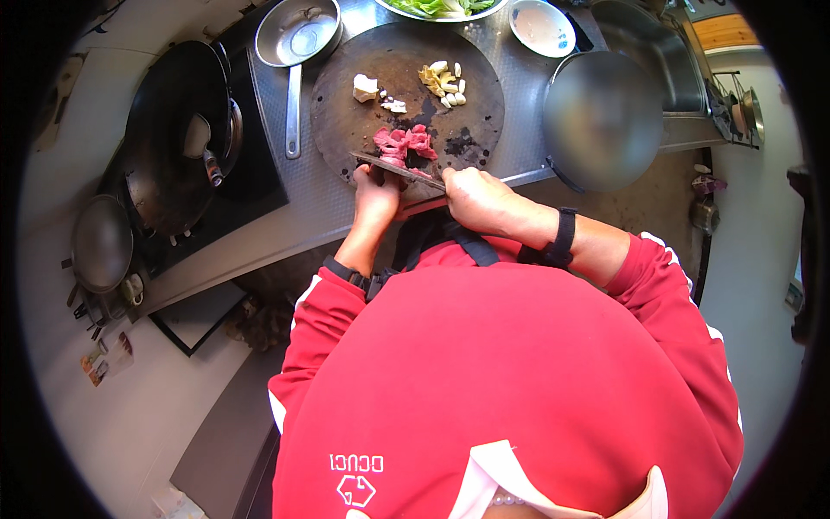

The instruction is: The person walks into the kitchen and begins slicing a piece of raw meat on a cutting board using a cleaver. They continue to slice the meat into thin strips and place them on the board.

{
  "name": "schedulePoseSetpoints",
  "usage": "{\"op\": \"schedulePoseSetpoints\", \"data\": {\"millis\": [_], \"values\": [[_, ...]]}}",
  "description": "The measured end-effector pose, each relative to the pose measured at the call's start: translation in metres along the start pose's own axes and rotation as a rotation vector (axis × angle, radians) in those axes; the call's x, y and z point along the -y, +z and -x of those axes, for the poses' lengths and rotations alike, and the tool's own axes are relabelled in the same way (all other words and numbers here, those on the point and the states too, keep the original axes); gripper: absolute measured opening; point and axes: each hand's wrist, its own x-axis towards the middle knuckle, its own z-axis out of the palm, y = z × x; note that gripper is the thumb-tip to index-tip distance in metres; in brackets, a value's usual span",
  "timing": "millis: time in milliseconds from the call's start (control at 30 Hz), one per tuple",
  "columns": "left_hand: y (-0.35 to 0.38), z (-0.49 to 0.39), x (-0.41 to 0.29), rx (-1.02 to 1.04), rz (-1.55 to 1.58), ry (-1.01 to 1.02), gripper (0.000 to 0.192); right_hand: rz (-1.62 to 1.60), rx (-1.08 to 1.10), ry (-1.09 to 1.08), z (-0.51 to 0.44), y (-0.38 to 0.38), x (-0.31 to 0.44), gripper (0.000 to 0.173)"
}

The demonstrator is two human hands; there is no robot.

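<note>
My right hand (pixel 478 196) grips the handle of a kitchen knife. Its blade (pixel 397 170) slants across the near part of a round, dark chopping board (pixel 470 120). Curled close behind the blade, my left hand (pixel 377 198) has its fingertips partly hidden by the steel, so whether it pinches meat there cannot be seen. Slices of red raw meat (pixel 403 141) lie just beyond the blade. Farther back on the board are a pale chunk (pixel 365 88) with small white bits (pixel 393 106), yellowish pieces (pixel 430 79) and several peeled garlic cloves (pixel 452 99).
Left of the board stands a steel saucepan (pixel 295 36), its handle towards me. A black wok (pixel 162 175) holding a ladle (pixel 196 136) occupies the stove. Behind are a bowl of leafy greens (pixel 447 8) and a white bowl (pixel 541 27). A round vessel (pixel 603 120) and sink (pixel 648 58) lie right.
</note>
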Motion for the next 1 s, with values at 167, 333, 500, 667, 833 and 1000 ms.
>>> {"op": "schedulePoseSetpoints", "data": {"millis": [167, 333, 500, 667, 833, 1000], "values": [[0.005, 0.005, 0.005, -0.004, -0.165, 0.247, 0.043, -0.051, 0.13, 0.079, -0.017, 0.002, 0.0, 0.019], [0.001, 0.011, 0.007, 0.036, -0.275, 0.258, 0.057, 0.023, 0.095, -0.01, -0.057, 0.014, -0.006, 0.021], [0.012, -0.004, 0.036, -0.03, -0.237, 0.187, 0.057, 0.003, 0.024, -0.012, -0.069, 0.019, -0.018, 0.02], [0.023, -0.021, 0.059, -0.101, -0.088, 0.266, 0.037, -0.078, 0.029, -0.052, -0.031, -0.001, -0.02, 0.016], [0.03, -0.017, 0.045, -0.055, 0.054, 0.262, 0.025, -0.017, 0.076, 0.003, 0.008, -0.007, -0.013, 0.016], [0.023, 0.0, 0.03, -0.102, -0.1, 0.332, 0.039, -0.022, 0.086, -0.017, -0.028, 0.004, -0.012, 0.018]]}}
